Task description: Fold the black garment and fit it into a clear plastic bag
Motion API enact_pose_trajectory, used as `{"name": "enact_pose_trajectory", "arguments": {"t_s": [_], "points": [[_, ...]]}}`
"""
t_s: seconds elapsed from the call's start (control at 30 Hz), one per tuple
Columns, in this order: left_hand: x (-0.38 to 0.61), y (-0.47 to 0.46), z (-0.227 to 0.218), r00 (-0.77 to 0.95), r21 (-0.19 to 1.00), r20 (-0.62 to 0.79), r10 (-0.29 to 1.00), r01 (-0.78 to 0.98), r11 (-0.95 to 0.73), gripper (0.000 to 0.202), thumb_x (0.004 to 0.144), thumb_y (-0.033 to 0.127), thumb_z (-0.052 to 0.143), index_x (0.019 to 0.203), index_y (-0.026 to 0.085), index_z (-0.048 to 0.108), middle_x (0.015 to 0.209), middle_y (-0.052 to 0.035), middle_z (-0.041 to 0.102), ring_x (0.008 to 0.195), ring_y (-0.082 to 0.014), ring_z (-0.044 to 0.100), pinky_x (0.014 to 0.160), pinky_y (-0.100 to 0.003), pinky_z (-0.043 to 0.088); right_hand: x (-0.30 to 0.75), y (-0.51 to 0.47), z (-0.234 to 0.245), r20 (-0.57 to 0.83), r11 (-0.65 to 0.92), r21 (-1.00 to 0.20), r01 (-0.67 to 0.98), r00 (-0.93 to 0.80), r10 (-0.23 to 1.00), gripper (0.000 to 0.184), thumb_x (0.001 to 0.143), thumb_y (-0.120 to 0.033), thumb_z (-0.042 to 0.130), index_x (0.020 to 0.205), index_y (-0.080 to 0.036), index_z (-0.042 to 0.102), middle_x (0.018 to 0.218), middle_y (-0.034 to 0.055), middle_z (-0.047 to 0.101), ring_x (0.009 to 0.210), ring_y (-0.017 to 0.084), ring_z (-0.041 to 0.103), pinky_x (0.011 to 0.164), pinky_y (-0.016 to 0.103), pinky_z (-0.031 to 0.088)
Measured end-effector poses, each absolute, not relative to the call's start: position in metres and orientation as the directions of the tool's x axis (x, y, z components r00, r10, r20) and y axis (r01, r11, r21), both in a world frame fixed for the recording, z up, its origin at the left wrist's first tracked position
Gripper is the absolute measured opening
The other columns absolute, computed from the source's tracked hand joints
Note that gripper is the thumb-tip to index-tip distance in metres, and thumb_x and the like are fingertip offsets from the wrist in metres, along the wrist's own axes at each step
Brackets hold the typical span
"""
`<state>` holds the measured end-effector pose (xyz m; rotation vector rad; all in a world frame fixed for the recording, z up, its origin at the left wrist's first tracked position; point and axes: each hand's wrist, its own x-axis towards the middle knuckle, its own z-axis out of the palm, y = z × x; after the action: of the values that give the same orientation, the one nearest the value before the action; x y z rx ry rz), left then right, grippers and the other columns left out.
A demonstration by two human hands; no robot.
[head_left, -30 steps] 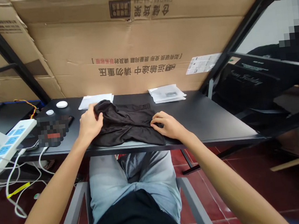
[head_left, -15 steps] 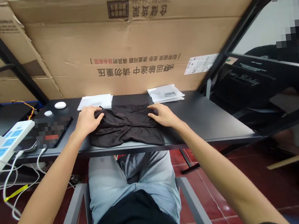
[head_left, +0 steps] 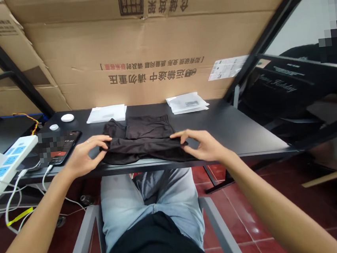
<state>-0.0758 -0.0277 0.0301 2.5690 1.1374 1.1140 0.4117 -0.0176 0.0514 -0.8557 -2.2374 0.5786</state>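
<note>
A dark brown-black piece of cloth point(head_left: 147, 127) lies partly folded on the black table, close to its front edge. At the left end of the fold, my left hand point(head_left: 89, 153) pinches the fabric between thumb and fingers. My right hand point(head_left: 201, 142) pinches the right end of the same fold, its thumb below and fingers above. Between the hands the fold runs fairly straight across the cloth, and a flatter squarish part shows behind it. What kind of garment or cover it is, I cannot tell.
White packets, one at the left point(head_left: 107, 113) and a stack at the right point(head_left: 187, 103), lie behind the cloth. A phone point(head_left: 66, 146), a power strip point(head_left: 12, 163) and white cables are on the left. A large cardboard box point(head_left: 148, 41) stands behind the table point(head_left: 231, 132). A person sits beyond it at right.
Both hands have moved toward me and outward from the cloth's far part to its sides. The front of the cloth is now drawn into a straight fold, leaving the squarish back part exposed.
</note>
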Motion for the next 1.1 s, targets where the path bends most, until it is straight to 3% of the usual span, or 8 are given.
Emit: {"name": "enact_pose_trajectory", "arguments": {"t_s": [0.17,0.27,0.47,0.6,0.7,0.8,0.9,1.1], "points": [[-0.094,-0.04,0.013,0.551,0.38,0.44,0.709,0.601,-0.703,0.014,0.096,0.02,0.065,0.106,0.027,0.072,0.144,-0.0063,0.079,0.139,-0.0264,0.073,0.122,-0.045,0.058,0.417,-0.038,0.039,0.373,0.799,-0.428,0.422,-0.723,0.582,0.025,0.098,-0.021,0.067,0.119,-0.029,0.076,0.142,0.0083,0.081,0.139,0.03,0.075,0.119,0.046,0.063],[-0.098,-0.04,0.021,0.581,0.363,0.403,0.708,0.608,-0.706,0.01,0.095,0.024,0.067,0.102,0.027,0.073,0.14,-0.0061,0.081,0.134,-0.0272,0.075,0.118,-0.045,0.06,0.418,-0.039,0.04,0.349,0.816,-0.404,0.414,-0.754,0.556,0.021,0.102,-0.027,0.07,0.121,-0.028,0.077,0.144,0.0096,0.08,0.14,0.03,0.074,0.128,0.05,0.055],[-0.061,-0.008,0.055,0.473,0.298,0.489,0.733,0.699,-0.65,0.02,0.102,0.039,0.069,0.114,0.026,0.077,0.12,-0.0065,0.082,0.111,-0.026,0.078,0.107,-0.043,0.061,0.412,-0.003,0.053,0.426,0.738,-0.435,0.517,-0.604,0.674,0.02,0.11,-0.04,0.063,0.114,-0.029,0.079,0.134,0.0084,0.084,0.128,0.032,0.08,0.116,0.051,0.064],[-0.013,0.025,0.071,0.588,0.181,0.33,0.739,0.729,-0.661,0.037,0.099,0.042,0.072,0.133,0.027,0.077,0.139,-0.009,0.077,0.129,-0.0309,0.072,0.114,-0.046,0.058,0.403,0.037,0.053,0.393,0.753,-0.242,0.611,-0.648,0.652,0.026,0.103,-0.037,0.068,0.121,-0.026,0.082,0.147,0.0139,0.077,0.139,0.038,0.072,0.123,0.059,0.057],[0.013,0.039,0.075,0.643,0.096,0.188,0.743,0.741,-0.665,0.027,0.094,0.035,0.075,0.12,0.029,0.08,0.138,-0.0077,0.077,0.128,-0.0326,0.072,0.104,-0.043,0.06,0.399,0.056,0.051,0.312,0.792,-0.176,0.584,-0.73,0.608,0.02,0.102,-0.033,0.064,0.107,-0.025,0.082,0.137,0.0158,0.08,0.134,0.039,0.073,0.119,0.058,0.058],[0.025,0.05,0.077,0.601,0.049,0.126,0.789,0.791,-0.61,0.012,0.092,0.027,0.072,0.102,0.028,0.078,0.117,-0.0077,0.081,0.111,-0.0321,0.076,0.09,-0.041,0.06,0.398,0.07,0.05,0.323,0.743,-0.246,0.622,-0.67,0.668,0.021,0.106,-0.035,0.058,0.106,-0.024,0.076,0.119,0.0146,0.083,0.113,0.035,0.078,0.106,0.053,0.061],[0.031,0.068,0.08,0.461,0.104,0.191,0.867,0.869,-0.485,0.016,0.094,0.025,0.067,0.107,0.026,0.077,0.101,-0.0079,0.081,0.097,-0.0304,0.077,0.088,-0.041,0.059,0.396,0.095,0.05,0.409,0.609,-0.39,0.69,-0.462,0.787,0.026,0.11,-0.044,0.053,0.106,-0.025,0.07,0.104,0.0122,0.082,0.095,0.032,0.076,0.095,0.049,0.061],[0.05,0.107,0.089,0.187,0.21,0.342,0.921,0.94,-0.268,0.037,0.106,0.024,0.06,0.141,0.021,0.069,0.127,-0.0156,0.08,0.123,-0.0338,0.075,0.11,-0.046,0.057,0.384,0.152,0.048,0.407,0.429,-0.475,0.768,-0.241,0.881,0.04,0.11,-0.057,0.051,0.105,-0.025,0.073,0.103,0.0154,0.082,0.097,0.036,0.074,0.1,0.055,0.06]]}}
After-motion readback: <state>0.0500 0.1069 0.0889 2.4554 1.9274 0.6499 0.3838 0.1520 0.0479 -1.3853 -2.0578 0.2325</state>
